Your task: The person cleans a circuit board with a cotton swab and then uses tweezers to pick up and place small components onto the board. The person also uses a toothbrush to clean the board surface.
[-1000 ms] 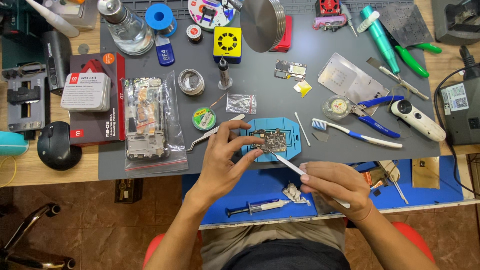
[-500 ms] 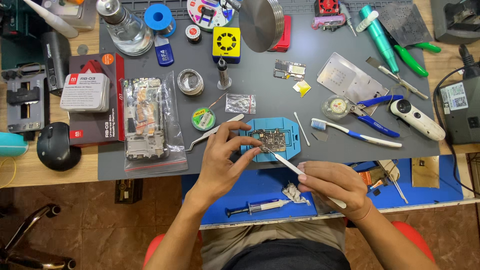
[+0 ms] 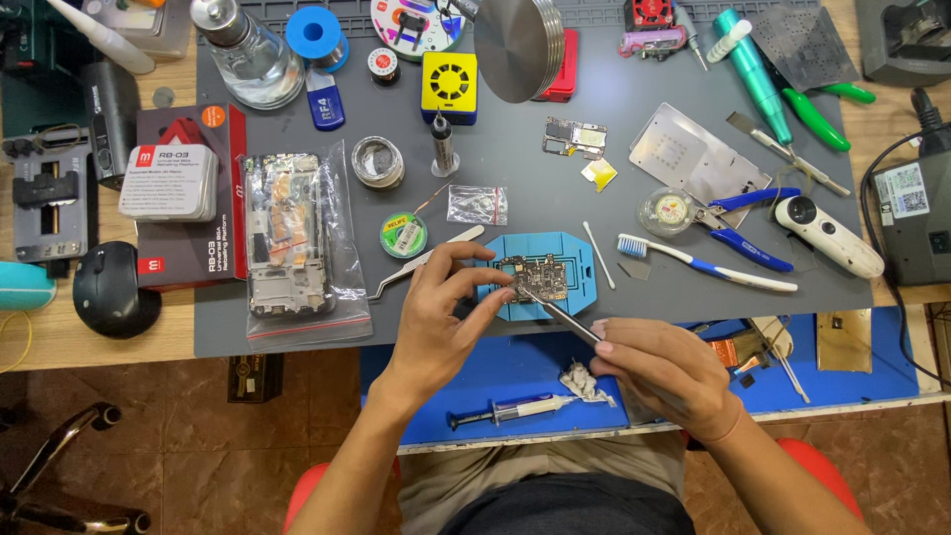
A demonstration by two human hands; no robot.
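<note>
Nearest the person, on the blue mat (image 3: 475, 396) at the bench's front edge, lie a syringe (image 3: 510, 409) and a crumpled wipe (image 3: 584, 381). Just above them the right hand (image 3: 662, 372) is curled tight around a slim metal tool (image 3: 557, 313), its tip resting on the circuit board (image 3: 535, 274). The left hand (image 3: 441, 317) reaches in from the other side, thumb and forefinger pinching the board's left edge. The board sits in a blue holder (image 3: 543, 277) near the front edge of the grey mat (image 3: 555, 198), with tweezers (image 3: 421, 263) just to its left.

Further back, a clear bag (image 3: 297, 238) holds a phone frame, a small clear pouch (image 3: 476, 204) holds tiny parts, and a round green tin (image 3: 403, 236) lies beside them. A small open metal pot (image 3: 377, 161) shows grey paste inside. At the mat's far left corner stands a glass bottle (image 3: 243, 54) of clear liquid.
</note>
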